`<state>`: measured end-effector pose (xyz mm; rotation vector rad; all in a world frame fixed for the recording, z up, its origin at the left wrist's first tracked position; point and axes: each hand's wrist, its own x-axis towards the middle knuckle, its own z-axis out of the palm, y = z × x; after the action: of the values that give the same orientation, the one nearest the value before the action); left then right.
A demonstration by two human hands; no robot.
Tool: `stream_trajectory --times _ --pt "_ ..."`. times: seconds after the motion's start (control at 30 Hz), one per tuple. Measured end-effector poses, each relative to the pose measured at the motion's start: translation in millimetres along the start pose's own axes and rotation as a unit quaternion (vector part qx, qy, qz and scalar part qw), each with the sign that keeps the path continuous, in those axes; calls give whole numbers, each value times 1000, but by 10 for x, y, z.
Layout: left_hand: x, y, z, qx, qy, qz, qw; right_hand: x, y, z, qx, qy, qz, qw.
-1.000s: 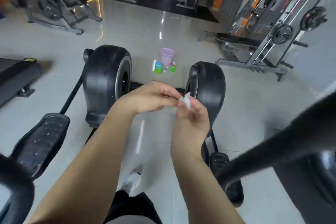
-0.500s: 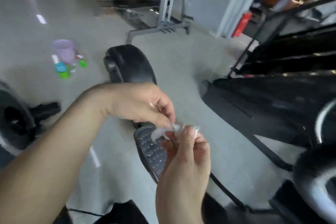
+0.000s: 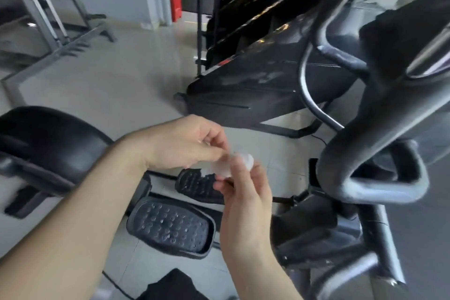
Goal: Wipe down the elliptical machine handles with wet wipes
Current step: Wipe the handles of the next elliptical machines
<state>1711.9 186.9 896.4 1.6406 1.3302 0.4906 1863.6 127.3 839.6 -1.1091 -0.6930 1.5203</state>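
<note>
Where a pedal point(image 3: 170, 226) lies below, the left hand point(image 3: 185, 145) and right hand point(image 3: 246, 195) pinch a crumpled wipe point(image 3: 231, 165) between them, each grip closed on it, just left of the handle point(image 3: 362, 141).

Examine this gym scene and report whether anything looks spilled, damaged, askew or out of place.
Nothing stands out. The left hand and right hand pinch a small white wipe between them above the elliptical pedals. The grey handle beside them is untouched, and the tiled floor shows no spill.
</note>
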Motion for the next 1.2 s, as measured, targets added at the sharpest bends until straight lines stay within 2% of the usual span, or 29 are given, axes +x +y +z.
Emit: stream_trajectory --times 0.2,0.4,0.5,0.6,0.67,0.8,1.0,1.1,1.2 --pt "257 -44 -219 63 -8 102 993 164 8 84 81 27 -52 995" --pt "610 -171 -431 116 -81 195 971 149 275 479 192 72 -113 972" --pt "675 -63 -424 125 -146 230 954 33 278 555 218 136 -169 952" --pt "640 114 -343 132 -212 253 935 -183 231 524 170 210 -226 936" --pt "617 226 -248 128 -228 272 926 -289 205 459 164 261 -249 918" --pt "610 440 21 78 -187 295 934 -423 124 300 206 361 -275 867" --pt "568 821 349 18 -110 332 937 -339 -17 -48 156 488 -286 810" --pt "562 880 402 33 -83 338 937 -208 -87 -202 175 510 -304 785" --pt "522 877 428 18 -67 335 940 -37 -214 -233 195 492 -324 784"
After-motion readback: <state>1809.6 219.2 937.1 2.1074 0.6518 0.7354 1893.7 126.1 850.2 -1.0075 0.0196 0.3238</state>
